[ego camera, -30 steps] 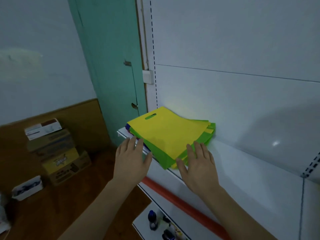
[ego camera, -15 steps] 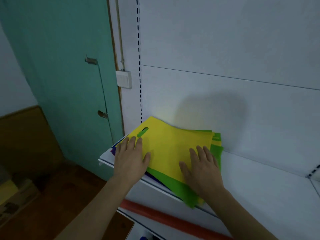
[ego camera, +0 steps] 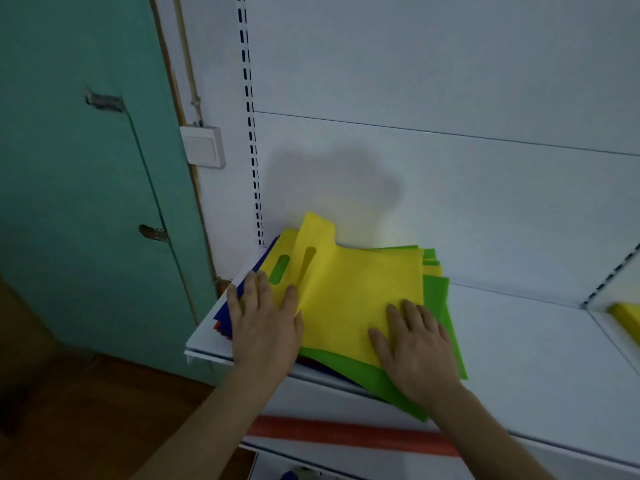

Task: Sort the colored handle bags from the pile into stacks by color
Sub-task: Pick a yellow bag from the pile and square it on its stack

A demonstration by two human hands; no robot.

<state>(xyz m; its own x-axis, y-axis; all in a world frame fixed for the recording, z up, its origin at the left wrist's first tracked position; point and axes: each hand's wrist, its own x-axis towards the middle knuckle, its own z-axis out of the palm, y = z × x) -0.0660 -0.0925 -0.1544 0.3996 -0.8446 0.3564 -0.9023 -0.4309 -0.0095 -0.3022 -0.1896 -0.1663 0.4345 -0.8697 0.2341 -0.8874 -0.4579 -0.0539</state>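
A white shelf (ego camera: 519,341) is fixed to a white slotted panel; a teal door (ego camera: 86,202) stands at 9 o'clock and a light switch (ego camera: 202,146) at 10 o'clock. The pile (ego camera: 433,306) of yellow, green and blue handle bags lies at the shelf's left end. The top yellow bag (ego camera: 360,289) is lifted at its handle end. The left hand (ego camera: 263,327) and the right hand (ego camera: 415,344) press flat on the pile, fingers straight.

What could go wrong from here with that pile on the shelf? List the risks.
1. The green bag under the top yellow bag overhangs the shelf front edge; pulling the yellow one may drag it off.
2. The left hand lifts the yellow bag's handle end while the right hand presses flat on the same bag, so it may crumple rather than come free.
3. A second yellow bag lies just beneath; both might lift together.
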